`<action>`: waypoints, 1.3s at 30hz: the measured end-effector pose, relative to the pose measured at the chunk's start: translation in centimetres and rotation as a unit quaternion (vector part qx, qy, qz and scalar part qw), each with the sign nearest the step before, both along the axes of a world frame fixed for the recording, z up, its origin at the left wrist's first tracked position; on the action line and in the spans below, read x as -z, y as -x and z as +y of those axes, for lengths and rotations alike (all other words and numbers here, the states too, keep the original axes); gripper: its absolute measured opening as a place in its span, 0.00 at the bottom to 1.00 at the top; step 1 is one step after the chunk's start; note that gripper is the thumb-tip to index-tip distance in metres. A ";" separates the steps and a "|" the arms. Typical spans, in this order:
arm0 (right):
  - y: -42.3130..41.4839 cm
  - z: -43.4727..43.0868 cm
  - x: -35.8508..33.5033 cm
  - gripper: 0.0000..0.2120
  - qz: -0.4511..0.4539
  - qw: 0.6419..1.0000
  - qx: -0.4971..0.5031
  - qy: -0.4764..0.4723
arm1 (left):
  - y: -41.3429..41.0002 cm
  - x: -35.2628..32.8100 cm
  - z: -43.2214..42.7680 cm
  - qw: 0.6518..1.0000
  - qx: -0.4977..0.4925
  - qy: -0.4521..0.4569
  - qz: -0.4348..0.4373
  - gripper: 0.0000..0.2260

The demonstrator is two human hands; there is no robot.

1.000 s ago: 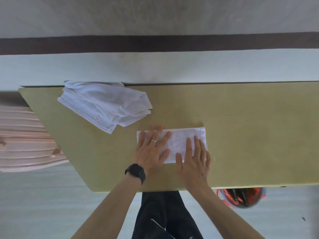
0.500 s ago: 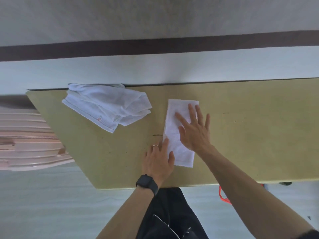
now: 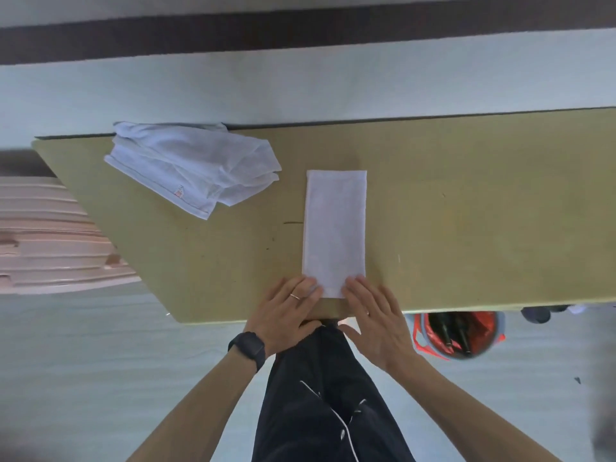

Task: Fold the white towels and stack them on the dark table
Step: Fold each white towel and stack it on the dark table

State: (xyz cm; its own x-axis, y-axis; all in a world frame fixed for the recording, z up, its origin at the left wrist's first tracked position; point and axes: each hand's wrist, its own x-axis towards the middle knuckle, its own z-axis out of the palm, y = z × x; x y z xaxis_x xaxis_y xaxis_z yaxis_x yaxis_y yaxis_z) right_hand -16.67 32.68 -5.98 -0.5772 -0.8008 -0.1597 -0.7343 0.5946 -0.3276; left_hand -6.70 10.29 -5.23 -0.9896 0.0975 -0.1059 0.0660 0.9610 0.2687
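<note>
A white towel [image 3: 335,228], folded into a long narrow strip, lies on the olive table [image 3: 466,211] and points straight away from me. My left hand [image 3: 286,311] touches its near left corner with straight fingers. At the near right corner my right hand [image 3: 376,315] lies flat, fingertips on the cloth. A loose pile of white towels [image 3: 190,165] with a small red tag sits at the table's far left.
The table's near edge runs just under my wrists, and its left end is cut at a slant. A bucket with a red liner and dark bottles [image 3: 460,335] stands on the floor at the right. Pale pink stacked furniture [image 3: 43,238] is at the left.
The folded towel was turned from lying crosswise to pointing away from me. My right hand came back from its far end, and both hands now rest at its near end.
</note>
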 end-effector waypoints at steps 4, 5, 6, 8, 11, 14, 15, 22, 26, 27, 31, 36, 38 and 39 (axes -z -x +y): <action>-0.8 -0.1 0.1 0.17 0.056 0.996 0.021 0.062 | -1.0 -0.5 0.6 0.998 0.028 0.030 0.050 0.14; -0.8 -0.3 -0.1 0.17 0.057 0.996 0.026 0.071 | -0.9 -0.7 0.9 0.998 0.025 0.031 0.055 0.15; -0.7 -0.5 -0.1 0.17 0.055 0.995 0.028 0.075 | -0.8 -1.0 1.1 0.997 0.028 0.033 0.056 0.15; -0.6 -0.6 -0.2 0.17 0.045 0.996 0.026 0.076 | -0.7 -1.4 1.3 0.997 0.044 0.042 0.055 0.14; -0.6 0.0 -0.5 0.20 0.017 0.997 0.007 0.071 | -0.8 -1.4 0.9 0.996 0.055 0.034 0.067 0.13; -0.4 0.8 -1.2 0.16 -0.014 0.996 0.001 0.090 | -1.1 -1.5 0.1 0.996 0.048 -0.003 0.076 0.08; -0.3 1.0 -1.6 0.12 -0.029 0.994 0.009 0.102 | -1.0 -1.8 -0.2 0.996 0.043 -0.022 0.077 0.05; 4.7 -2.1 -6.0 0.06 -0.205 0.951 0.201 0.115 | 4.6 -5.9 -3.5 0.966 -0.171 -0.181 -0.070 0.14; 8.9 -5.0 -6.6 0.07 -0.291 0.905 0.293 0.101 | 8.9 -6.6 -5.5 0.914 -0.271 -0.270 -0.135 0.10; 9.4 -5.6 -6.5 0.08 -0.302 0.895 0.313 0.101 | 9.6 -6.7 -5.6 0.906 -0.290 -0.279 -0.129 0.10; 11.1 -8.0 -5.6 0.10 -0.299 0.879 0.361 0.092 | 11.6 -5.8 -5.8 0.878 -0.347 -0.307 -0.120 0.10; 15.3 -11.0 -4.1 0.06 -0.261 0.857 0.433 0.102 | 16.4 -3.0 -7.6 0.870 -0.369 -0.305 -0.121 0.11; 15.3 -11.1 -3.9 0.06 -0.258 0.857 0.434 0.104 | 16.4 -2.9 -7.4 0.873 -0.368 -0.298 -0.119 0.12; 15.1 -11.1 -3.9 0.06 -0.256 0.857 0.437 0.099 | 16.3 -2.8 -7.2 0.875 -0.368 -0.293 -0.118 0.12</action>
